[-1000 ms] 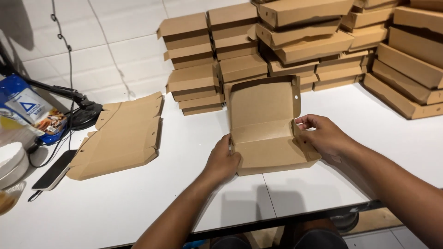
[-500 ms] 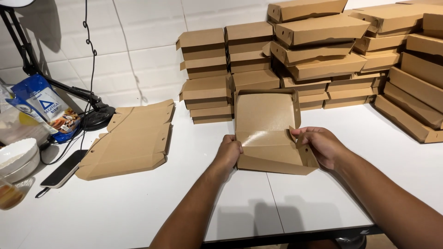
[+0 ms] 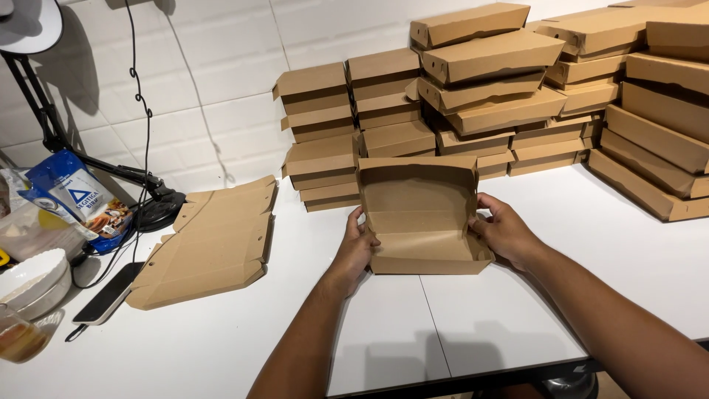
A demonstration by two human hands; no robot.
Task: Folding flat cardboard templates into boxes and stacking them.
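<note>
White table (image 3: 221,347) | open cardboard box (image 3: 421,222) long axis left-right, lid upright | left hand (image 3: 356,247), right hand (image 3: 506,230) grip grasping its ends

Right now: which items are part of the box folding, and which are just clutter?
In the work:
left hand and right hand, gripping the sides of the open box
flat blanks
stacked folded boxes

Lying about:
blue snack bag
lamp base
white bowls
phone
glass
</note>
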